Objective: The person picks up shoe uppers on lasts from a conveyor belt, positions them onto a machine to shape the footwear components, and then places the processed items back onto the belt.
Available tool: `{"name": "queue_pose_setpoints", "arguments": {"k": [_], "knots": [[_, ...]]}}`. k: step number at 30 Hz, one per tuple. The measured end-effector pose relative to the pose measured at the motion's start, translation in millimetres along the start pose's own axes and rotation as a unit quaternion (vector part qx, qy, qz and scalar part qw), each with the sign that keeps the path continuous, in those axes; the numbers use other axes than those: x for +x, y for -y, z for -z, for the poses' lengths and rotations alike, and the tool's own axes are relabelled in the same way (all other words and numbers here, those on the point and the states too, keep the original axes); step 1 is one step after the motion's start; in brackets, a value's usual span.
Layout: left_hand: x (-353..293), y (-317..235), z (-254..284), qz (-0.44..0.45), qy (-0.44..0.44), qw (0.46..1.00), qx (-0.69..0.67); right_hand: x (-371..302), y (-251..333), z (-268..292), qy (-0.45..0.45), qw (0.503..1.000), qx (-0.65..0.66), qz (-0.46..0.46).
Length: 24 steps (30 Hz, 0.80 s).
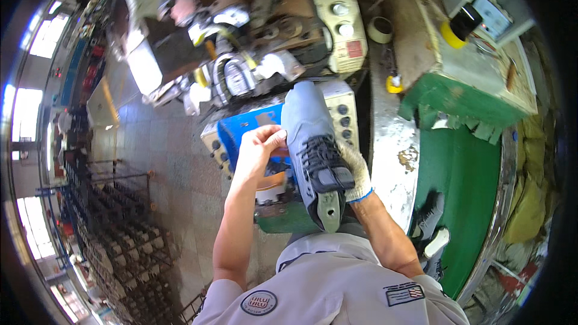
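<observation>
A grey-blue shoe upper [308, 120] with black laces is in front of me, its toe pointing away and its heel end toward my body. A pale green shoe last [329, 209] with a round hole shows in its opening. My right hand [359, 173], in a knitted white glove with a blue cuff edge, grips the shoe from the right; most of its fingers are hidden behind it. My bare left hand [264, 143] is closed in a pinch at the left edge of the shoe's forefoot. The shoe hides the fingertips in part.
A machine with metal clamps [235, 75] stands just beyond the shoe, with a knobbed control panel [343, 27] beside it. On the right runs a green conveyor belt [460, 168] carrying several shoes [428, 216]. Racks of dark shoes [120, 235] stand at left.
</observation>
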State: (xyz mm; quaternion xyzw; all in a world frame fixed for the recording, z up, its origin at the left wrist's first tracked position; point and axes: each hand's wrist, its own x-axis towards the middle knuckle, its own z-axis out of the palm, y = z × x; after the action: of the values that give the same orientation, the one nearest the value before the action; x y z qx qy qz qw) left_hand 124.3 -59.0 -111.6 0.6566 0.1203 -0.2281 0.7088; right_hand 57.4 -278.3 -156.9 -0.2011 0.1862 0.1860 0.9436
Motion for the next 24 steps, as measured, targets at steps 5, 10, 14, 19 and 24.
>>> {"name": "queue_pose_setpoints", "arguments": {"k": [5, 10, 14, 19, 24], "knots": [[-4.4, 9.2, 66.5, -0.058, -0.145, 0.986, -0.063, 52.8, -28.1, -49.4, -0.054, 0.96, -0.263, 0.083], [8.5, -5.4, 92.3, -0.112, -0.251, 0.958, -0.085, 92.5, -45.9, -87.7, -0.003, 0.958, -0.27, 0.093], [19.4, -9.7, 101.1, -0.18, -0.275, 0.935, -0.131, 125.9, -59.3, -105.9, 0.0, 0.975, -0.193, 0.107], [48.5, 28.4, 108.9, -0.116, -0.189, 0.949, -0.225, 161.0, -82.5, -97.5, -0.003, 0.983, -0.142, 0.117], [52.0, 26.3, 94.7, 0.005, -0.079, 0.937, -0.341, 165.3, -94.3, -93.5, -0.037, 0.959, -0.222, 0.173]]}}
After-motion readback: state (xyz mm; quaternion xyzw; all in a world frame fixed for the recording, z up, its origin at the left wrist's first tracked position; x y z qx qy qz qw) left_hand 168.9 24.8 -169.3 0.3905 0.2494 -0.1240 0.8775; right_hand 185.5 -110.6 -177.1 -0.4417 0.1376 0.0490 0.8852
